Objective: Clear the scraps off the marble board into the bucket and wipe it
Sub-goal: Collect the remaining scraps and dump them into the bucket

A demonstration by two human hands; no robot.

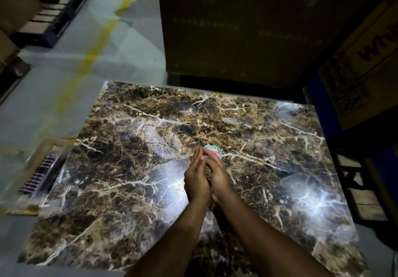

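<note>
A brown, white-veined marble board point(137, 169) fills the middle of the view. Over its centre my left hand point(196, 179) and my right hand point(217, 176) are pressed together, palms facing, cupping scraps between them. A crumpled green, white and red wrapper point(213, 150) pokes out beyond the fingertips. Brownish scrap bits show in the gap between the palms. No bucket is in view.
Large cardboard boxes point(247, 28) stand behind the board and one point(364, 67) stands at the right. A wooden frame with a grille point(41, 169) lies off the board's left edge. A pallet point(49, 18) sits at the far left on a grey floor with a yellow line.
</note>
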